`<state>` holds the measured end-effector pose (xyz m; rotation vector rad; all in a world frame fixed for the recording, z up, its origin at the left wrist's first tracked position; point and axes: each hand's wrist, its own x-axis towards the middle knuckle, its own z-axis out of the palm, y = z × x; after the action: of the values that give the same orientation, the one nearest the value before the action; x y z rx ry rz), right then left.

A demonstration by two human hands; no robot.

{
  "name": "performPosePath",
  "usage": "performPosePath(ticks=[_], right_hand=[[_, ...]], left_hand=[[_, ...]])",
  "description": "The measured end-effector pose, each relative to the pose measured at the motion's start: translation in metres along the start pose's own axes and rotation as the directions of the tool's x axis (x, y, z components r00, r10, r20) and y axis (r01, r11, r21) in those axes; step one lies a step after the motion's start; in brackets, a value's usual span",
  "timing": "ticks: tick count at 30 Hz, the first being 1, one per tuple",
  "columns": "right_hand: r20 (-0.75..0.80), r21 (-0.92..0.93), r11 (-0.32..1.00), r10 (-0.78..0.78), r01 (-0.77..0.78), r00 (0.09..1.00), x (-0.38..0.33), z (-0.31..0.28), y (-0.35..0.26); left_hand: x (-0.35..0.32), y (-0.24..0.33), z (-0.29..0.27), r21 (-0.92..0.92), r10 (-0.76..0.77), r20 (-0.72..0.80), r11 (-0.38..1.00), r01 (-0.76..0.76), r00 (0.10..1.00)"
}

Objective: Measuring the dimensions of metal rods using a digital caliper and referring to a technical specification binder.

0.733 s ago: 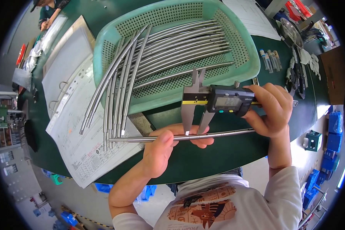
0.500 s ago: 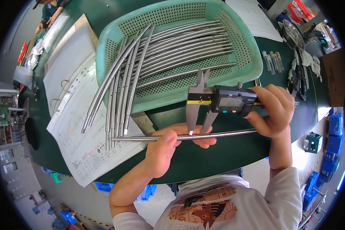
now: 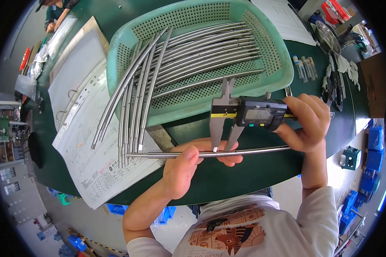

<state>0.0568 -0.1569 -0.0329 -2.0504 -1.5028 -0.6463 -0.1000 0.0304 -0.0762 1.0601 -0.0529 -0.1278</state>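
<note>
A slender metal rod [image 3: 253, 150] lies almost level in front of me. My left hand [image 3: 185, 167] grips it toward its stepped left end, thumb on the near side and fingers behind. In my right hand [image 3: 306, 122] is a digital caliper [image 3: 261, 113], its display facing up. The caliper's long jaws stand apart and point down to the rod, their tips at its upper edge beside my left fingers. Whether the tips press on the metal I cannot tell. The rod's right end passes under my right hand and is hidden there.
Beyond my hands stands a green perforated basket [image 3: 193, 113] with many similar rods [image 3: 206, 55]; several lean over its left rim onto papers in a ring binder [image 3: 94, 171]. Small tubes [image 3: 304, 69] and gloves [image 3: 349, 70] lie at the right. Another person's hand [image 3: 51, 28] shows at far left.
The caliper has shifted very slightly right, and its jaws look a little closer together. The rod and my left hand stay nearly still. The other person's hand moved a little.
</note>
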Motion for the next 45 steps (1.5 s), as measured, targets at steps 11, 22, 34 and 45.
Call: performPosePath(ticks=[11,22,34,45], right_hand=[[0.011,0.001,1.0,0.015,-0.015,1.0,-0.0011,0.0019,0.0015],[0.022,0.016,0.999,0.027,-0.028,0.999,-0.0036,0.003,0.0032],[0.089,0.041,0.997,0.058,-0.062,0.994,-0.0039,0.0039,-0.0005],[0.075,0.031,0.999,0.029,-0.031,0.997,-0.0011,0.0016,0.0025]], left_hand=[[0.0014,0.0006,-0.0006,0.001,0.03,-0.01,1.0,-0.03,1.0],[-0.0016,-0.0061,0.0021,-0.067,0.037,-0.113,0.997,-0.045,0.993],[0.0003,-0.0009,0.0026,0.012,-0.036,-0.137,0.999,0.038,0.99],[0.0015,-0.0014,-0.0029,0.002,0.014,-0.007,1.0,-0.014,1.0]])
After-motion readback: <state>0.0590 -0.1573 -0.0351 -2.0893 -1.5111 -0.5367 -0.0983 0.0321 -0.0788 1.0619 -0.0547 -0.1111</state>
